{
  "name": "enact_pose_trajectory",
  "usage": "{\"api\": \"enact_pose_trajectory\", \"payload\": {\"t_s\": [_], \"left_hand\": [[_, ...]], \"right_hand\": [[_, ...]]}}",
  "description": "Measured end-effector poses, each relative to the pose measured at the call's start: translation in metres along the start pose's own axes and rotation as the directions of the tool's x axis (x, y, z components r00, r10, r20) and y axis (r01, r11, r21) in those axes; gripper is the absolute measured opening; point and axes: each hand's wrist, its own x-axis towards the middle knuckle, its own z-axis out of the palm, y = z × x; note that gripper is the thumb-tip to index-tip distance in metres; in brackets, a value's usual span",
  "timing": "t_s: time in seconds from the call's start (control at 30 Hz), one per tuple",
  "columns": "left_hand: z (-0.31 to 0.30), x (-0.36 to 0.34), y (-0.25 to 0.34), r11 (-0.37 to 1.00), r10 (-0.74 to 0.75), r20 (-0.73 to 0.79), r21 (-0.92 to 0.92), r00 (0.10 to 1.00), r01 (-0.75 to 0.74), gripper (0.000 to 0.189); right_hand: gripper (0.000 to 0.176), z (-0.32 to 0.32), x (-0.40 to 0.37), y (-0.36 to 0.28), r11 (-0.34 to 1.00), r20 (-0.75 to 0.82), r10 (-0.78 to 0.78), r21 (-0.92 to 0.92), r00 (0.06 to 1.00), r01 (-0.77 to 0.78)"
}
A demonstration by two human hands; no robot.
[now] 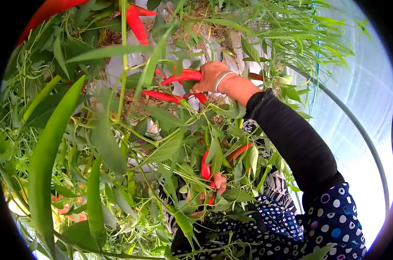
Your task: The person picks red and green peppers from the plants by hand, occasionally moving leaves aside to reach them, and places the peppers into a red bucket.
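Pepper (187,75), red, is held near one end by the right hand (210,77), grip closed, apparently to steady it; left hand (221,183), leaf-screened beside a lower pepper (206,165), grip indeterminable.

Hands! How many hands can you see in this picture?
2. The right hand is higher up, at the red peppers; the left hand is lower down among the leaves, which hide part of it.
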Motion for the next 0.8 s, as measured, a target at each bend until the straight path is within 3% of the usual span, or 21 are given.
{"api": "enact_pose_trajectory", "payload": {"t_s": [0.07,0.13,0.17,0.2,0.23,0.4,0.47,0.5,0.53,0.57,0.6,0.63,0.67,0.73,0.8], "left_hand": [[-0.013,0.005,-0.003,1.0,0.017,0.07,0.003,0.997,-0.017,0.027],[-0.018,0.014,0.001,0.988,-0.045,0.401,-0.118,0.915,0.1,0.051],[-0.013,0.01,0.003,0.988,-0.045,0.397,-0.118,0.917,0.1,0.051],[0.004,0.004,0.009,0.987,-0.135,0.136,-0.066,0.981,0.145,0.043],[0.012,0.0,0.013,0.979,-0.203,-0.141,-0.028,0.969,0.201,0.039],[0.011,-0.002,0.016,0.961,-0.265,-0.101,0.049,0.959,0.271,0.041],[0.003,-0.006,0.006,0.992,-0.115,-0.09,-0.063,0.989,0.11,0.044],[-0.006,-0.005,0.005,0.992,-0.117,-0.092,-0.063,0.989,0.112,0.044],[-0.015,-0.004,0.005,0.991,-0.129,0.047,-0.034,0.991,0.131,0.043],[-0.022,-0.004,0.005,0.989,-0.142,0.184,-0.004,0.973,0.145,0.043],[-0.019,-0.005,0.007,0.989,-0.142,0.182,-0.003,0.973,0.145,0.043],[-0.013,-0.008,0.008,0.988,-0.155,0.087,0.009,0.984,0.155,0.04],[-0.01,-0.008,0.008,0.986,-0.167,-0.007,0.022,0.986,0.167,0.037],[-0.009,-0.006,0.01,0.986,-0.166,0.042,0.026,0.985,0.165,0.032],[-0.001,-0.006,0.012,0.982,-0.183,-0.042,0.044,0.982,0.185,0.033]], "right_hand": [[0.056,0.007,-0.01,-0.009,0.993,0.133,0.074,0.083,0.988,-0.086],[0.053,0.019,-0.014,-0.016,0.988,0.167,0.124,0.066,0.978,-0.137],[0.051,0.034,-0.014,-0.014,0.988,0.131,0.139,0.056,0.982,-0.147],[0.049,0.044,-0.015,-0.014,0.986,0.094,0.153,0.049,0.984,-0.158],[0.045,0.047,-0.02,-0.014,0.982,0.098,0.18,0.035,0.979,-0.185],[0.04,0.077,-0.015,0.008,0.953,0.122,0.269,0.112,0.955,-0.283],[0.043,0.072,-0.026,0.015,0.935,-0.031,0.253,0.265,0.967,-0.236],[0.033,0.067,-0.034,0.016,0.917,-0.137,0.284,0.327,0.949,-0.227],[0.033,0.068,-0.039,0.023,0.916,-0.136,0.286,0.329,0.949,-0.229],[0.034,0.068,-0.043,0.03,0.689,-0.173,0.363,0.711,0.916,-0.139],[0.035,0.068,-0.046,0.034,0.331,-0.169,0.446,0.944,0.879,0.014],[0.039,0.069,-0.049,0.037,0.025,-0.152,0.465,0.987,0.872,0.159],[0.043,0.069,-0.052,0.04,-0.28,-0.132,0.479,0.914,0.868,0.294],[0.04,0.063,-0.057,0.048,-0.421,-0.021,0.399,0.884,0.917,0.204],[0.034,0.059,-0.063,0.05,-0.604,0.028,0.309,0.778,0.951,0.174]]}}
